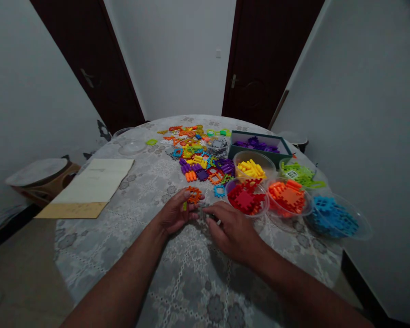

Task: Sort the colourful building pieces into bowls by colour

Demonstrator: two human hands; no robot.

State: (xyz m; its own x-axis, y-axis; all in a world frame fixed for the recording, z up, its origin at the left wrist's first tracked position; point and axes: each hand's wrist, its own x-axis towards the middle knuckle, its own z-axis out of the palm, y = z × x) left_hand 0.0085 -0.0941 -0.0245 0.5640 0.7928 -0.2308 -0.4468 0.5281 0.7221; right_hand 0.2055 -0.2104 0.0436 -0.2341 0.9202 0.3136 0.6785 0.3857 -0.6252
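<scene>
My left hand (177,210), palm turned up, grips an orange toothed building piece (194,195) with an open middle between thumb and fingers. A small yellow-green piece (185,206) shows against the same palm. Just to the right, my right hand (230,228) is closed in a pinch; a small greyish thing may be at its fingertips, too dim to name. Beyond the hands lies a loose pile of mixed colored toothed pieces (202,175). A blue square frame piece (219,190) rests on the table near the red bowl.
Clear bowls hold red pieces (246,200), orange pieces (287,197), blue pieces (335,216), yellow rods (251,169) and green pieces (297,174). A dark green box (283,157) contains purple pieces. Left, a paper folder (92,182) overhangs the patterned tablecloth (187,273).
</scene>
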